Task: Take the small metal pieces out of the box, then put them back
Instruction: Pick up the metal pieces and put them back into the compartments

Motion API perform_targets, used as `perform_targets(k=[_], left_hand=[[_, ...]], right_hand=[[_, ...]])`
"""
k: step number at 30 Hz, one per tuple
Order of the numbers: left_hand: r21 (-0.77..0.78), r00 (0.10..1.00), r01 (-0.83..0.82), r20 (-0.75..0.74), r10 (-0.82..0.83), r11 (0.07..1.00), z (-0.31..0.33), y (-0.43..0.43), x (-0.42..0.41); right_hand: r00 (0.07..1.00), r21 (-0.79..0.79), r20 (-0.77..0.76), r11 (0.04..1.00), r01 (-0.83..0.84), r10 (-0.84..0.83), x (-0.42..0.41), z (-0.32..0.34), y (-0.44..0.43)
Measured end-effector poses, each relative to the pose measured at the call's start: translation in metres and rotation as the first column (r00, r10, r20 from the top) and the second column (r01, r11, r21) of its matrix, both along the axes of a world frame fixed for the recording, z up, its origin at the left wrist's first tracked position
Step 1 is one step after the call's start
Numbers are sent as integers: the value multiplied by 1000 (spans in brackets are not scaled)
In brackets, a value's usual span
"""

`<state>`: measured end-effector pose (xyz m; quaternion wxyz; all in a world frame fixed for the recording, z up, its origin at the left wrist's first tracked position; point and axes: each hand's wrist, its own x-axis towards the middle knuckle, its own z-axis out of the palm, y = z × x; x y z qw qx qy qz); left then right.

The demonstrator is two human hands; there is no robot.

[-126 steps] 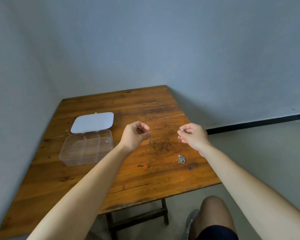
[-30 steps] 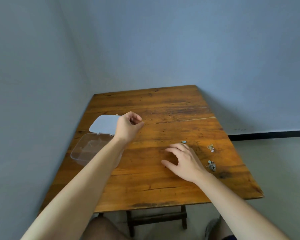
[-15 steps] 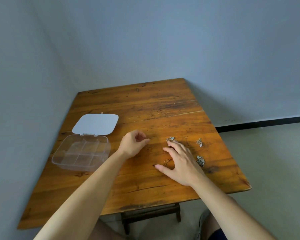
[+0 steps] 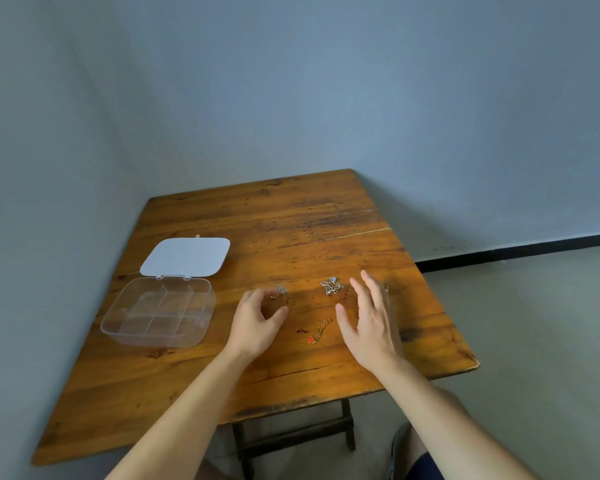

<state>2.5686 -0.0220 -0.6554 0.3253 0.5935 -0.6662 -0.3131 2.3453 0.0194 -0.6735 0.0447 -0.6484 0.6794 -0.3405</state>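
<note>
Both hands hover low over the right half of the worn brown wooden desk [image 4: 194, 393], and neither holds anything. My left hand [image 4: 257, 323] is loosely curled, thumb and forefinger apart like an unclosed pinch, its fingertips just beside a small thin pale chain piece [image 4: 282, 290]. My right hand [image 4: 373, 322] is spread flat with the fingers apart, palm facing left.

Between the two hands lies a thin gold chain with a small red charm [image 4: 317, 331]. Just beyond the right hand's fingers, towards the far edge, sits a tangled cluster of silver rings and clasps [image 4: 331, 285]. Another small metal bit [image 4: 385, 285] peeks out past the right hand, nearer the right edge; too little shows to say what it is.

These pieces look very light and loose. The chains should be limp and will likely drape and snag, so pinching each near its middle or at the charm seems safest. The silver cluster would probably come up as one bunch if gripped across its centre, though single rings may slip off the smooth wood.

Well apart, near the left edge, stands the clear plastic compartment box [image 4: 158, 315], its white hinged lid [image 4: 186, 256] folded back flat. Its divided cells look empty, so the return step seems not yet begun.
</note>
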Motion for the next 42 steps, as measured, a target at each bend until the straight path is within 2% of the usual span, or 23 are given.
perform_targets(k=[5, 9, 12, 18, 22, 26, 32, 35, 39, 42], left_hand=[[-54, 986, 94, 140, -86, 994, -11, 27, -26], [-114, 960, -10, 276, 41, 993, -17, 43, -48], [-150, 934, -48, 344, 98, 988, -22, 50, -56], [-188, 948, -34, 304, 90, 982, -20, 49, -54], [-203, 952, -7, 300, 69, 979, -21, 49, -54], [-198, 952, 2, 300, 58, 980, -20, 50, -51], [-112, 984, -35, 169, 54, 993, -18, 49, -46], [-3, 997, -78, -30, 78, 997, -12, 51, -38], [163, 903, -213, -344, 258, 963, 4, 65, -15], [232, 806, -281, -469, 361, 931, 12, 78, 13]], right_hand=[[988, 8, -79, 991, 136, -135, -29, -5, 25], [966, 62, -130, 971, 233, -223, -43, -14, 41], [967, 87, -139, 970, 227, -214, -40, -15, 42], [980, 156, -41, 967, 199, -195, -44, -8, 33], [978, 88, 45, 976, 199, -203, -47, -11, 31], [988, 8, 75, 990, 137, -138, -47, -15, 30], [991, -35, 34, 991, 127, -126, -47, -18, 31], [994, 26, 48, 995, 96, -97, -49, -13, 30], [974, 153, 209, 986, 59, -91, -44, -2, 27], [941, 216, 336, 976, -29, -46, -16, 12, 18]])
